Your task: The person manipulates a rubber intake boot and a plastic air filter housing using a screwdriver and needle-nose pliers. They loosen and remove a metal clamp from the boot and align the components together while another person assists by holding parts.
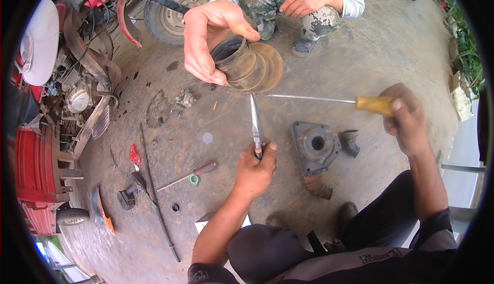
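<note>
My left hand [257, 173] grips needle-nose pliers [256, 122], their jaws pointing up at the lower edge of a brown rubber boot [252, 68]. From the right, my right hand [406, 117], slightly blurred, is closed round the yellow handle of a screwdriver [373, 105]. Its long thin shaft reaches leftward, the tip just below the boot; whether it touches cannot be seen. A co-worker's hand [206, 42] holds the boot by its narrower dark end, the wide end tilted right. That person crouches opposite, the other hand [311, 2] resting at a knee.
On the ground lie a grey square housing [314, 145] with a round opening, a black rubber elbow [350, 142], a ribbed hose [318, 187], a dark-handled screwdriver [205, 167], a long rod [159, 212] and a black power tool [138, 186]. A red vehicle [36, 165] stands left.
</note>
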{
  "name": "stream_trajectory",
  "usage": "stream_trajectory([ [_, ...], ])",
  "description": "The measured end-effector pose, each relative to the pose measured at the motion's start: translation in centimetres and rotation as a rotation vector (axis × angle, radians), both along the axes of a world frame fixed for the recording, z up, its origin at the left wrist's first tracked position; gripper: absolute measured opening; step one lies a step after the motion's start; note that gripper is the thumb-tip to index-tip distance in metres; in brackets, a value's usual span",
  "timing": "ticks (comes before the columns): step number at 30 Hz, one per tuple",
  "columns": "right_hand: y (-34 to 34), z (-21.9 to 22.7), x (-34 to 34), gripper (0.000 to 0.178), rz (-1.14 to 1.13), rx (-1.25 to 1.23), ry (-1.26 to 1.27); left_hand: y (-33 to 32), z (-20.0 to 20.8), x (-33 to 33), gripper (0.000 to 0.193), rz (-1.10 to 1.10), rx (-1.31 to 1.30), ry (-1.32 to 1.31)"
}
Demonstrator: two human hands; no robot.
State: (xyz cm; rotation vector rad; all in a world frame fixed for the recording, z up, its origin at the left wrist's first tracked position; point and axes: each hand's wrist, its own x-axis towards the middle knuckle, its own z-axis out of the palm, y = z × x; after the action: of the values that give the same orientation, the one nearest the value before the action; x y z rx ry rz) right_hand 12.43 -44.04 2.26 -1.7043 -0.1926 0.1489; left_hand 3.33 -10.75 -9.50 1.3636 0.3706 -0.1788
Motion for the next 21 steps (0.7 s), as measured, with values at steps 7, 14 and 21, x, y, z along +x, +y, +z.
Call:
stream_trajectory([
  [7, -1.4, -1.5, 1.4, 0.056, 0.043, -0.058, -0.267, 0.1, 0.3, -0.1, 0.023, -0.018, -0.008, -0.026],
  [14, -2.7, 1.0, 4.0, 0.076, 0.487, 0.108, 0.623, 1.0, -0.6, -0.7, 0.029, 0.0, 0.433, -0.062],
  [21, -3.2, 1.4, 5.1, 0.072, 0.603, -0.135, 0.561, 1.3, -2.0, -1.8, 0.029, -0.05, 0.472, -0.113],
])
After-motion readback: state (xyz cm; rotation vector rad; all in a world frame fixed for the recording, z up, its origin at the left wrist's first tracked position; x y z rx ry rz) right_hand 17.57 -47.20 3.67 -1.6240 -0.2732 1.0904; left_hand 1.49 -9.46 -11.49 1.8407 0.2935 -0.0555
